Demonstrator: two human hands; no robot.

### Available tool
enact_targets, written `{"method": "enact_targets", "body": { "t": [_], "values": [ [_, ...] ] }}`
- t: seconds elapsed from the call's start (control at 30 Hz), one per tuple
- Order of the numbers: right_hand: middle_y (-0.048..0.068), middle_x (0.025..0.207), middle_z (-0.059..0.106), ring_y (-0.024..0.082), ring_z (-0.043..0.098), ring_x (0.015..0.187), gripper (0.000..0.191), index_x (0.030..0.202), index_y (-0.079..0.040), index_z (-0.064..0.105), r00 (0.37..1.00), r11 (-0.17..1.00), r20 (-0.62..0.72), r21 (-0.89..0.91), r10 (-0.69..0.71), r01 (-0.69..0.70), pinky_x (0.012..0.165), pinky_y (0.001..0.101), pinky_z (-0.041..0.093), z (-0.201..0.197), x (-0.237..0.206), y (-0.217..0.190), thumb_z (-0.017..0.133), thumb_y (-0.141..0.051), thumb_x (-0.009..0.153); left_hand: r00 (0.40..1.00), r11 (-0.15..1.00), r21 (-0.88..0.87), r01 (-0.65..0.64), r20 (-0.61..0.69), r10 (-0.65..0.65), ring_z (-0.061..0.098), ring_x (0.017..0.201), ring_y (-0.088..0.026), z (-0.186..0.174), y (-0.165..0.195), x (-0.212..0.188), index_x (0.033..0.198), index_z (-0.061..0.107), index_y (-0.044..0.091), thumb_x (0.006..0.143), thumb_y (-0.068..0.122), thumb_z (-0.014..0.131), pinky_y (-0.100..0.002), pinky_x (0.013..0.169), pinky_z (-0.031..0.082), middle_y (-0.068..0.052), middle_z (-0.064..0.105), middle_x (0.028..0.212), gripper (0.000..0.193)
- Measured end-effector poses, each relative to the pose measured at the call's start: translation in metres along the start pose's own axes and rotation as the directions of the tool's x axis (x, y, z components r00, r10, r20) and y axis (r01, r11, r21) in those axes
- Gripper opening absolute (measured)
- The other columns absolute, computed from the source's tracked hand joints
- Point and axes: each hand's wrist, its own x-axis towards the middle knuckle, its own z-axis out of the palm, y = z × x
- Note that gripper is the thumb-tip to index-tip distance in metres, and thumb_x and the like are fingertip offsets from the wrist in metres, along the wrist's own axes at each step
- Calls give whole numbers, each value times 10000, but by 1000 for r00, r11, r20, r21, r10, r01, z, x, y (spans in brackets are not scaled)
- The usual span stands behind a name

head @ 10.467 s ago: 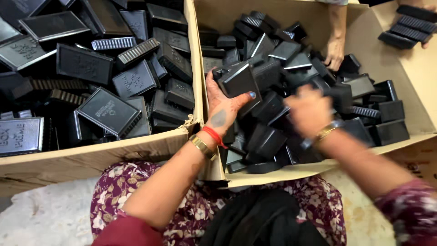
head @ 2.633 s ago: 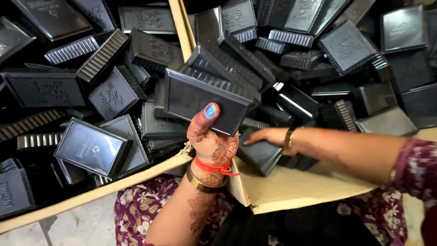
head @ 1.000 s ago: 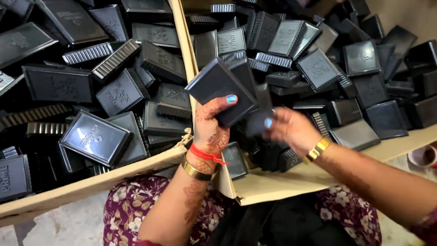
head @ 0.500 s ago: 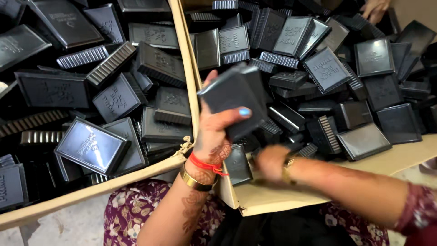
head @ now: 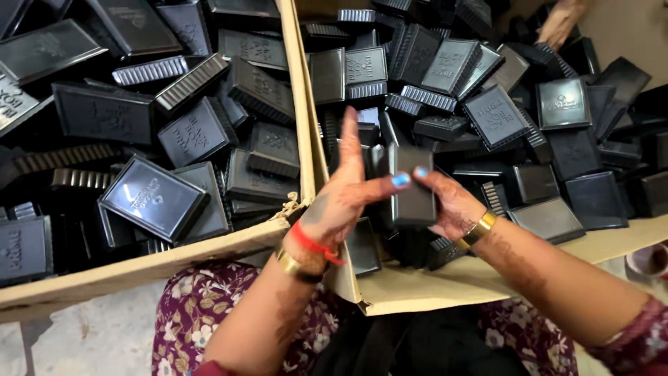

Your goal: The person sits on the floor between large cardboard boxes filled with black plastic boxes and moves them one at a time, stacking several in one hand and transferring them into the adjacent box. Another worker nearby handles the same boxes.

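Both hands meet on one black box (head: pixel 412 188), held upright above the right carton (head: pixel 445 285), long axis vertical. The left hand (head: pixel 341 202) cups its left side, fingers spread; the right hand (head: pixel 451 205) pinches its right edge, equally near

Two open tan cardboard cartons (head: pixel 300 125) side by side, full of black rectangular boxes (head: pixel 153 198).
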Motion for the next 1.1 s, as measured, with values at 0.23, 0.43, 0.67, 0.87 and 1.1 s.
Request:
{"method": "enact_targets", "body": {
  "t": [0.23, 0.43, 0.67, 0.87, 1.1],
  "values": [
    [105, 1353, 685, 210, 647, 1219, 676, 1428, -55, 510, 942, 876, 82, -402, 326, -268, 1060, 394, 510, 11, 6, 95, 687, -446, 905, 865, 801, 416, -430, -63, 497, 455, 1459, -238, -4, 28, -21, 1581, 346, 53, 1053, 296, 752, -354, 1335, 325, -133, 445, 1597, 708],
    [65, 1480, 616, 164, 576, 1341, 852, 1553, -84, 377, 865, 703, 68, -617, 496, -355, 1140, 337, 422, -3, -7, 94, 599, -594, 907, 930, 600, 761, -249, 15, 367, 580, 1385, -269, -9, 22, -19, 1473, 552, 65, 990, 269, 718, -449, 1281, 352, -148, 666, 1429, 550],
    [255, 1397, 572, 294, 619, 1263, 909, 1517, -36, 422, 769, 207, 266, -962, 582, 176, 1071, 365, 477, -23, 5, 100, 637, -618, 852, 889, -268, 896, -355, 235, -392, 653, 1036, -266, 14, 11, -19, 1216, 652, -1, 857, 199, 618, -592, 1194, 236, -105, 721, 977, 413],
    [331, 1090, 603, 421, 636, 1067, 735, 1268, 95, 425, 771, 15, 595, -794, 226, 608, 871, 496, 527, -46, 48, 61, 803, -385, 860, 741, -355, 889, -288, -28, -671, 664, 951, -293, 18, 11, -22, 1071, 673, 80, 915, 143, 547, -610, 1228, 165, -105, 714, 823, 210],
    [166, 855, 722, 321, 713, 773, 533, 1430, -45, 492, 952, -422, 265, -889, -154, 179, 562, 455, 591, 8, 72, 94, 515, -145, 907, 900, -342, 879, -330, 184, -396, 655, 1085, -293, 25, 13, -19, 1108, 722, 116, 770, 115, 573, -673, 1126, 236, -61, 755, 953, 369]
  ]
}}
